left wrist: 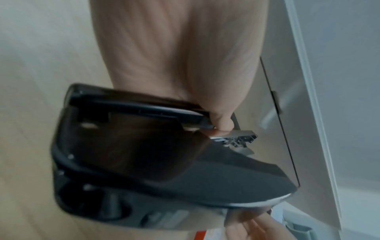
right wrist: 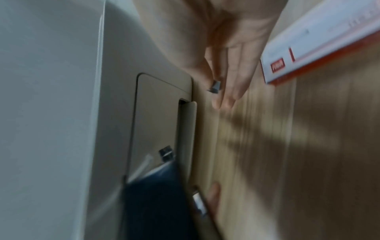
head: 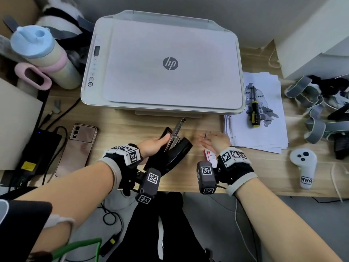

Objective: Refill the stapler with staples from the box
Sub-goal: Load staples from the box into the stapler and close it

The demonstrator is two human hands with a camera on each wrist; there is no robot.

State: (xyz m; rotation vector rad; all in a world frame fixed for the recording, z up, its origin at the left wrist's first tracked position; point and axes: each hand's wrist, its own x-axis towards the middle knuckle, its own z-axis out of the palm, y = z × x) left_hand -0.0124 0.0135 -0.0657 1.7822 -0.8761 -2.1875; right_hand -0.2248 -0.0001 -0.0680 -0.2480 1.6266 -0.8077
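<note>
My left hand (head: 154,143) grips a black stapler (head: 175,152) lifted off the wooden desk. The stapler is swung open, and its metal magazine rail (head: 178,127) points up toward the printer. In the left wrist view my thumb (left wrist: 223,121) presses on the stapler (left wrist: 164,162) near the rail's metal end (left wrist: 236,138). My right hand (head: 214,140) hovers just right of the stapler. Its thumb and forefinger pinch a short grey staple strip (right wrist: 214,85), while the other fingers stay straight. The white and red staple box (head: 209,156) lies on the desk under my right wrist, also seen in the right wrist view (right wrist: 318,40).
A white printer (head: 166,63) fills the desk behind the hands. A phone (head: 77,148) lies to the left, a drink bottle (head: 43,55) at the back left. Papers with a screwdriver (head: 254,110) and a white controller (head: 304,167) lie to the right.
</note>
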